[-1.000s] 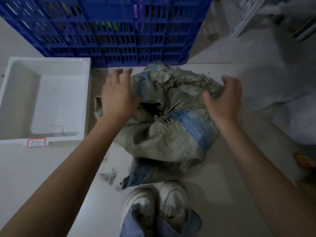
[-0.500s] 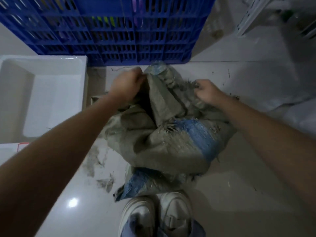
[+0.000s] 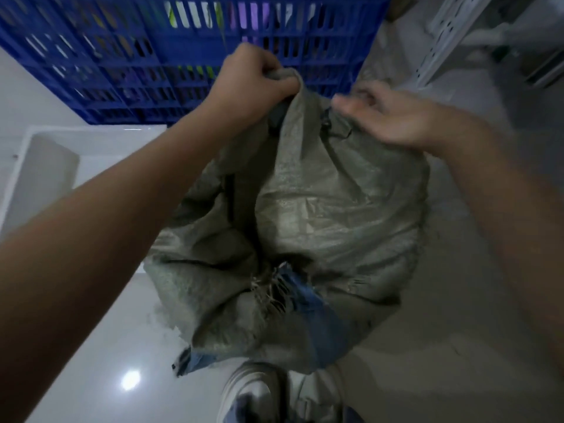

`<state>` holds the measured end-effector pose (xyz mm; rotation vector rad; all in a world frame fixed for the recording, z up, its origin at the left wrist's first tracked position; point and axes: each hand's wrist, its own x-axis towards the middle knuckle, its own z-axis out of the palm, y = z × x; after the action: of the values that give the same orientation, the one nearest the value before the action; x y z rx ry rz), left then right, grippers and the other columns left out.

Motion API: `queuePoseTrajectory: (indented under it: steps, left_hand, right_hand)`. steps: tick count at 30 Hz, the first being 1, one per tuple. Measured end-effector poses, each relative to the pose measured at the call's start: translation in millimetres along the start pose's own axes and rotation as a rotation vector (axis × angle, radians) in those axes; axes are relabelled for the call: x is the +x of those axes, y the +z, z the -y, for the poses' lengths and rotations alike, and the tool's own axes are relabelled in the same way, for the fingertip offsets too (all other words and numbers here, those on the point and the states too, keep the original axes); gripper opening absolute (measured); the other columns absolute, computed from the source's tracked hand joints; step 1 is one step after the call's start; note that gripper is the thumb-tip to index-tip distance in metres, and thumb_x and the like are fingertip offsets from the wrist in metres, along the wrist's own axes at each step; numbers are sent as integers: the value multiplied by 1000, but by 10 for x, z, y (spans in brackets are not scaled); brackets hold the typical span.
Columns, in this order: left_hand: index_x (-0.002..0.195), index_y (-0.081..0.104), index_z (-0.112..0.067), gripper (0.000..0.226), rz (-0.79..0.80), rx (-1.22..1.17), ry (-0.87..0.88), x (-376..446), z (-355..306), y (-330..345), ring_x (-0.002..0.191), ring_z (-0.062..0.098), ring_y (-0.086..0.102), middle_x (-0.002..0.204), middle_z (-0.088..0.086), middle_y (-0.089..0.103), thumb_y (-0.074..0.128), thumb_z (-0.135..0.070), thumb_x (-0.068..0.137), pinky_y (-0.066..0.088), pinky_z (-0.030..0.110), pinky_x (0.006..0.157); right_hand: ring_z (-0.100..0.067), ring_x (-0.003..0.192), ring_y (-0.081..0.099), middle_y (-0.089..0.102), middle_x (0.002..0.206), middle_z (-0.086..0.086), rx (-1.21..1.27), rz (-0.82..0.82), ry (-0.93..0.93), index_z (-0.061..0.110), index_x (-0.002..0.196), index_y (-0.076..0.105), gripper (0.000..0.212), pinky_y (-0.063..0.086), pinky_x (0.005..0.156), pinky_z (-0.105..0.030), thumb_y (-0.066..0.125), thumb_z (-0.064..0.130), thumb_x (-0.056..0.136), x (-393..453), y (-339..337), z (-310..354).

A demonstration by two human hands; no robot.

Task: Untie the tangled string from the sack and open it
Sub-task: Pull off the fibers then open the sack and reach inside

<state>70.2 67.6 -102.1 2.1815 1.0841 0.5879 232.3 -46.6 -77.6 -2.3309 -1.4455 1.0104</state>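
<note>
A worn grey-green woven sack (image 3: 329,215) with a blue stripe (image 3: 317,312) hangs in the middle of the head view, lifted off the floor. My left hand (image 3: 253,83) is a fist clenched on a bunched fold of the sack's upper edge. My right hand (image 3: 387,117) is blurred and rests on the sack's top right edge, fingers pointing left; its grip is unclear. Frayed threads (image 3: 268,291) stick out at a dark tear near the stripe. I cannot make out a string.
A blue slatted plastic crate (image 3: 152,50) stands behind the sack. A white foam box (image 3: 45,154) sits on the floor to the left. My white shoe (image 3: 250,389) is just below the sack. A white metal rack (image 3: 442,41) is at the top right.
Both hands have risen and pulled the sack's upper part up off the floor, stretching it taller. The view has closed in on the sack.
</note>
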Motion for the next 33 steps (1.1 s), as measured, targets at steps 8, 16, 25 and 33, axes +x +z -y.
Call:
queuePoseTrajectory:
  steps: [8,16,25,33]
  left_hand:
    - [87,72,-10,25,63,-55,-9,-207,54,211,81,16,68,86,9,72,64,-34,85,59,37,74]
    - [61,59,-14,51,110,297,7,-218,550,54,49,20,47,54,8,52,54,-59,83,36,34,49]
    - [114,62,-9,66,329,505,-253,14,827,162,99,31,59,111,16,64,44,-66,84,47,39,81]
    - [114,58,-11,52,339,461,173,-948,601,591,109,31,51,114,13,56,52,-51,82,39,39,91]
  right_hand:
    - [-30,106,60,63,117,-10,65,-214,97,11,126,46,58,46,77,-30,65,42,81,218,1140,-350]
    - [2,64,68,72,71,12,592,85,-55,6,107,65,23,54,63,-12,59,-4,86,279,497,-631]
    - [-7,68,63,70,80,8,562,212,146,20,95,63,18,50,57,-15,45,24,98,405,488,-411]
    - [-20,47,66,66,49,-7,894,9,613,6,71,57,31,50,44,-17,43,20,95,358,1184,-912]
